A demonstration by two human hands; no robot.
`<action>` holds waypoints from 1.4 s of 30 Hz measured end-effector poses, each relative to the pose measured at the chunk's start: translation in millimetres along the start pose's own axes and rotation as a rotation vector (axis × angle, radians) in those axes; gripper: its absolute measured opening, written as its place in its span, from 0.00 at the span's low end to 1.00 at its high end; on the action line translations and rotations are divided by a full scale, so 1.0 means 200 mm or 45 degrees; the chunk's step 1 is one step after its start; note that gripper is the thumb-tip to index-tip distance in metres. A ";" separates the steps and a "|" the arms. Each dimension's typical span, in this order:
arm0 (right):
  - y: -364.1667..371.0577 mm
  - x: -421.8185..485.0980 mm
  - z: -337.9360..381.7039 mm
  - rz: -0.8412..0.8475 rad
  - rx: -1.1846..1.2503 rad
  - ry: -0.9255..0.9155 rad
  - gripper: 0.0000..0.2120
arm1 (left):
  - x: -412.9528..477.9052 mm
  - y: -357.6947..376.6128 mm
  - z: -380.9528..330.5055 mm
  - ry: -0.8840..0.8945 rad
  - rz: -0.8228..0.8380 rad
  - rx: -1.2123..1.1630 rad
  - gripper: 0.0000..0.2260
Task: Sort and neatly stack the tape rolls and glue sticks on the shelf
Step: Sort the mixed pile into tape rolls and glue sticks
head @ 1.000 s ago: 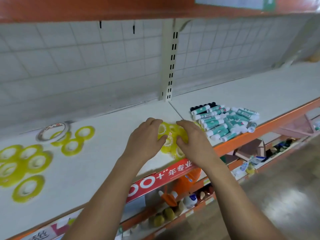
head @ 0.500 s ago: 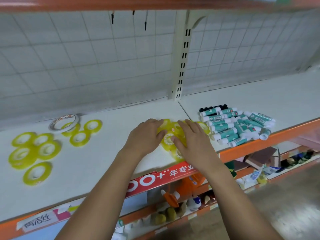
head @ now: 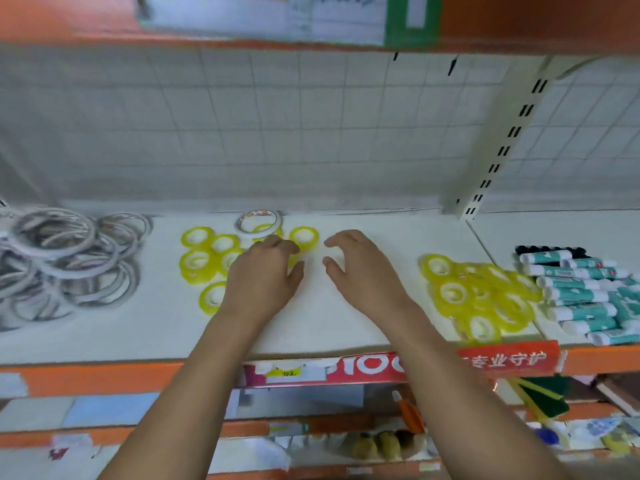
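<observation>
Tape rolls: loose yellow rolls (head: 207,258) lie flat, scattered at centre left of the frame; a gathered yellow pile (head: 481,296) sits at centre right, touching the glue sticks (head: 581,292) at the right edge.
Shelf: white board (head: 329,327) across the middle of the frame, bare between the two yellow groups.
Left hand (head: 266,275): fingers curled down over the nearest loose rolls; whether they grip one, you cannot tell.
Right hand (head: 360,268): fingers released and spread, holding nothing, just beside the left.
Other tape: thin white rings (head: 59,261) heaped at the far left.
Doing it well: cup both hands around the loose rolls, keep them flat, and slide them together before stacking, rim aligned on rim.
</observation>
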State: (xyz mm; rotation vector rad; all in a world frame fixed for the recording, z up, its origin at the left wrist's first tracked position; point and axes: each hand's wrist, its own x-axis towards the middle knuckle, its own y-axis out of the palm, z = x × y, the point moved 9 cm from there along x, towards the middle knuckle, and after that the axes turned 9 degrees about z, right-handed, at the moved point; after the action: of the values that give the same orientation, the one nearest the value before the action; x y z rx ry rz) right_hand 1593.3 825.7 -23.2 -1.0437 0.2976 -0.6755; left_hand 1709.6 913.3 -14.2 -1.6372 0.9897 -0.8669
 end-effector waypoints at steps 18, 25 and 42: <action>0.19 0.21 -0.01 0.391 -0.146 0.144 0.24 | 0.15 0.17 0.15 0.058 0.292 0.115 0.22; -0.06 -0.13 -0.11 0.027 -0.072 0.219 0.27 | 0.15 0.18 -0.09 0.223 0.290 -0.151 0.25; -0.45 -0.50 -0.85 -0.310 -0.144 0.585 0.19 | 0.28 0.31 -0.98 0.592 0.306 -0.317 0.22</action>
State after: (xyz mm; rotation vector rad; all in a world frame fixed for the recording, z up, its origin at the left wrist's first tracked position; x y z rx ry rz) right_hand 1394.2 742.1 -35.2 -1.0336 0.6185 -1.1309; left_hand 1546.4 776.6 -21.6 -1.5041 1.6374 -1.0110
